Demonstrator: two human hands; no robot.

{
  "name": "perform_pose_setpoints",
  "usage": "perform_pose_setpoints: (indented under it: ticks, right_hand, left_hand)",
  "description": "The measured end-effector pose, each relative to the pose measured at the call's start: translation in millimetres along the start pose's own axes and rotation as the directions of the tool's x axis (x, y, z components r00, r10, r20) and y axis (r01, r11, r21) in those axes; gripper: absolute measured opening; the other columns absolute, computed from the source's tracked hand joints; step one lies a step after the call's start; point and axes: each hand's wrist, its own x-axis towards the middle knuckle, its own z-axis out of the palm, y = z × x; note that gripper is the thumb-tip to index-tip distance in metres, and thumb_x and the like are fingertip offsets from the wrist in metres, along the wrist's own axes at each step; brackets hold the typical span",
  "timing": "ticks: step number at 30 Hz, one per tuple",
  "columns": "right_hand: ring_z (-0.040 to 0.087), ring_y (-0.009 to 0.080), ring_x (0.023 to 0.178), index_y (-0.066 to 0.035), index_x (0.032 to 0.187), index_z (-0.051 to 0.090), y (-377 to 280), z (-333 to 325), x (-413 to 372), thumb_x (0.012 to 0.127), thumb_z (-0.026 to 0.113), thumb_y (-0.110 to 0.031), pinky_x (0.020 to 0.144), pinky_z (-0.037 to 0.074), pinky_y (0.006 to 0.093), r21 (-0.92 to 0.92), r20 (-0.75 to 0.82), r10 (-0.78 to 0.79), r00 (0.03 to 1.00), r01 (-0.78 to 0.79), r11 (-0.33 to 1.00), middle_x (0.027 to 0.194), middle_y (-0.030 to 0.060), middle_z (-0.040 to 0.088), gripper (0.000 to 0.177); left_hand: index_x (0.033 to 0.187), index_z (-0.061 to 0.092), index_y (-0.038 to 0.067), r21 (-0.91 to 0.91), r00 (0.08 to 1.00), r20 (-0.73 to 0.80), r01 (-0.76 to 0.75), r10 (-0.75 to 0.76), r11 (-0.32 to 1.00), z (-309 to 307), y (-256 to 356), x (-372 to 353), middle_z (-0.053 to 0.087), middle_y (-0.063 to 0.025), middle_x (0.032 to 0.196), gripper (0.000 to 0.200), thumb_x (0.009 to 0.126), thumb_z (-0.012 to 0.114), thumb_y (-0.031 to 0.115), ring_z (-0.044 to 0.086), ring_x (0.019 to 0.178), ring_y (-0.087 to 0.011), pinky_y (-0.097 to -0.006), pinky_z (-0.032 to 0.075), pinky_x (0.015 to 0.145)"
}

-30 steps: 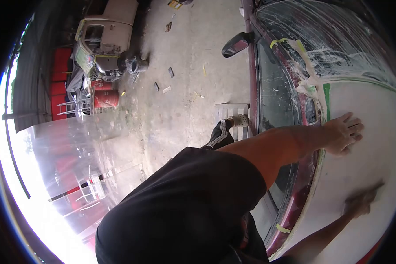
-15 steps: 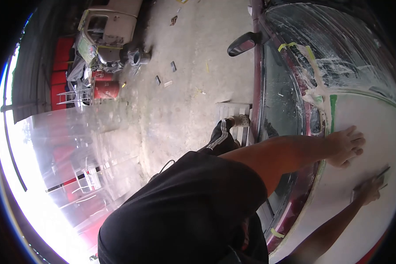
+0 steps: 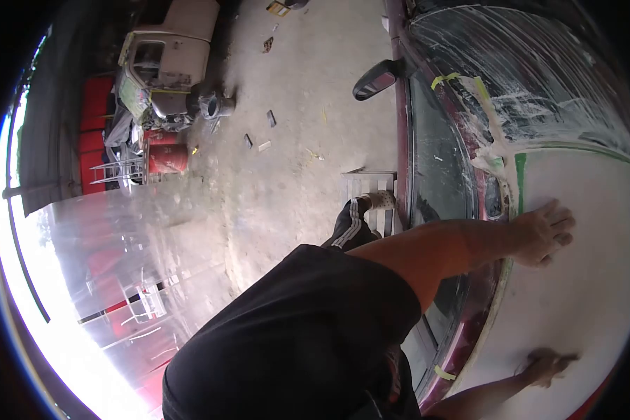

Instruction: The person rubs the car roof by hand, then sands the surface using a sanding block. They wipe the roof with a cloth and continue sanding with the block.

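My left hand (image 3: 541, 234) rests on the pale, matte car roof (image 3: 586, 280), fingers spread and slightly bent, holding nothing. Lower down on the same roof is my right hand (image 3: 547, 368), blurred by motion. It grips a flat, dark-edged sanding block (image 3: 571, 358), mostly covered by the fingers. Green masking tape (image 3: 521, 183) runs along the roof's edge beside my left hand. The windshield (image 3: 532, 84) is streaked with white residue. Yellow tape (image 3: 444, 373) sticks to the dark red door frame near my right forearm.
A side mirror (image 3: 378, 80) juts out from the car. My foot stands on a slatted metal step (image 3: 360, 183) beside it. Scattered scraps lie on the concrete floor (image 3: 287, 147). Farther off are a red drum (image 3: 168, 158) and a partly stripped vehicle cab (image 3: 175, 59).
My right hand has slid across the roof with the sanding block, toward the bottom of the view and closer to my body. My left hand stays planted; the whole view has shifted slightly.
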Motion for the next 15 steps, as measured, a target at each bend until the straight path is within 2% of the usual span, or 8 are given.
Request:
perform_pose_setpoints:
  ticks: [1, 2, 5, 7, 10, 11, 13, 15]
  right_hand:
    - [0.057, 0.0365, 0.113, -0.035, 0.145, 0.036, -46.6, 16.8, 15.8, 0.094, 0.038, -0.055, 0.089, 0.046, 0.0539, -0.114, 0.028, -0.024, 0.999, 0.027, 0.993, 0.124, 0.0271, 0.052, 0.055]
    - [0.056, 0.0401, 0.113, -0.043, 0.143, 0.036, -87.0, 23.4, 26.9, 0.095, 0.039, -0.056, 0.084, 0.052, 0.0536, -0.033, 0.115, -0.138, 0.984, 0.143, 0.989, 0.124, 0.0306, 0.048, 0.050]
    - [0.056, 0.0406, 0.112, -0.042, 0.144, 0.036, -150.6, 26.4, 21.6, 0.095, 0.041, -0.056, 0.086, 0.049, 0.0535, 0.030, 0.090, -0.357, 0.930, 0.356, 0.934, 0.121, 0.0291, 0.049, 0.051]
    - [0.052, 0.0402, 0.115, -0.042, 0.143, 0.037, -107.9, 23.3, 21.3, 0.095, 0.040, -0.056, 0.089, 0.046, 0.0509, 0.146, 0.126, -0.390, 0.912, 0.372, 0.917, 0.124, 0.0292, 0.045, 0.050]
    - [0.054, 0.0427, 0.112, -0.039, 0.146, 0.033, 27.3, 8.9, 4.4, 0.093, 0.041, -0.057, 0.088, 0.046, 0.0534, 0.053, 0.064, -0.047, 0.997, 0.043, 0.998, 0.123, 0.0318, 0.045, 0.056]
    - [0.053, 0.0433, 0.112, -0.038, 0.146, 0.033, 73.0, 0.4, -8.5, 0.092, 0.041, -0.059, 0.088, 0.046, 0.0532, 0.058, 0.090, 0.139, 0.986, -0.145, 0.988, 0.123, 0.0333, 0.043, 0.058]
    - [0.052, 0.0448, 0.112, -0.037, 0.147, 0.032, 190.3, 5.0, -23.4, 0.091, 0.041, -0.061, 0.088, 0.046, 0.0541, 0.025, 0.092, 0.291, 0.952, -0.294, 0.955, 0.125, 0.0381, 0.038, 0.062]
    - [0.053, 0.0471, 0.110, -0.032, 0.148, 0.031, 195.0, -4.9, -34.6, 0.092, 0.040, -0.059, 0.089, 0.047, 0.0535, -0.113, 0.050, 0.522, 0.852, -0.514, 0.850, 0.124, 0.0417, 0.038, 0.064]
  left_hand:
    - [0.135, 0.049, 0.007, -0.074, 1.000, 0.030, 0.011, -0.009, 0.997, -4.0, 0.6, -2.2, 0.032, -0.0169, 0.148, 0.061, 0.086, 0.053, 0.042, 0.022, 0.142, -0.0312, -0.0534, 0.011, 0.116]
    - [0.135, 0.049, 0.007, -0.073, 0.999, 0.035, 0.007, -0.005, 0.997, -1.5, 1.7, -5.1, 0.032, -0.0169, 0.148, 0.061, 0.086, 0.053, 0.042, 0.022, 0.142, -0.0312, -0.0534, 0.011, 0.116]
    - [0.135, 0.048, 0.007, -0.036, 0.999, 0.000, -0.034, 0.034, 0.999, 1.2, -2.8, -6.6, 0.033, -0.0168, 0.148, 0.060, 0.086, 0.055, 0.041, 0.023, 0.142, -0.0310, -0.0535, 0.013, 0.115]
    - [0.136, 0.047, 0.007, -0.101, 1.000, 0.003, -0.019, 0.020, 0.995, -4.2, -1.3, -4.4, 0.034, -0.0172, 0.148, 0.061, 0.086, 0.056, 0.042, 0.024, 0.142, -0.0307, -0.0542, 0.015, 0.114]
    - [0.137, 0.045, 0.007, 0.008, 0.998, 0.045, -0.035, 0.035, 0.999, -5.8, 0.0, -2.5, 0.033, -0.0181, 0.148, 0.061, 0.088, 0.056, 0.041, 0.024, 0.142, -0.0317, -0.0539, 0.017, 0.114]
    - [0.137, 0.045, 0.007, 0.012, 0.998, 0.065, -0.025, 0.025, 1.000, -12.7, 3.1, -1.7, 0.032, -0.0179, 0.149, 0.061, 0.088, 0.056, 0.040, 0.024, 0.142, -0.0323, -0.0542, 0.018, 0.113]
    - [0.139, 0.043, 0.006, 0.038, 0.995, 0.103, -0.016, 0.012, 0.999, -16.5, 6.2, 0.3, 0.032, -0.0173, 0.149, 0.062, 0.086, 0.058, 0.034, 0.026, 0.140, -0.0325, -0.0539, 0.021, 0.112]
    - [0.139, 0.044, 0.006, 0.036, 0.995, 0.094, -0.022, 0.019, 0.999, -17.8, 5.8, 0.5, 0.032, -0.0172, 0.148, 0.062, 0.085, 0.059, 0.032, 0.027, 0.140, -0.0328, -0.0537, 0.023, 0.111]
